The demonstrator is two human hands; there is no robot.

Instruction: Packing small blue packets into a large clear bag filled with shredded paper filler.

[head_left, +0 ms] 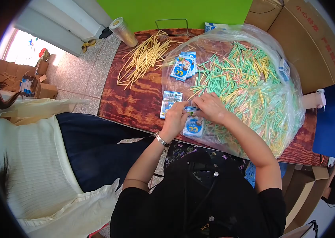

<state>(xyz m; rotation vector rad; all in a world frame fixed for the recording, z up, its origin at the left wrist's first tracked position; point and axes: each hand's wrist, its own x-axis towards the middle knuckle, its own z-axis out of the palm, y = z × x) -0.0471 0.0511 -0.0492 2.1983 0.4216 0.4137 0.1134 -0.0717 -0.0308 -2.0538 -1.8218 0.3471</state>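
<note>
My left hand (174,119), a metal watch or bracelet at its wrist, and my right hand (212,108) meet over the near edge of a big see-through plastic bag. Fingers of both hands close on a small blue-and-white packet (191,108), mostly hidden by them. A bit of green shows below the fingertips. Just under it lies another blue-and-white packet (193,127). Beside my left hand is a packet (171,100), and farther back a little stack of packets (183,66). To the right, the plastic bag (268,32) holds a heap of short green, yellow and pink sticks (231,77).
Long pale-yellow sticks (147,57) lie loose on the reddish wooden table (126,104), near a clear cylinder (123,31). A wire stand (172,20) is at the back. Cardboard (306,47) and a pinkish cup (313,100) stand right. A person in cream clothing (36,158) is at left.
</note>
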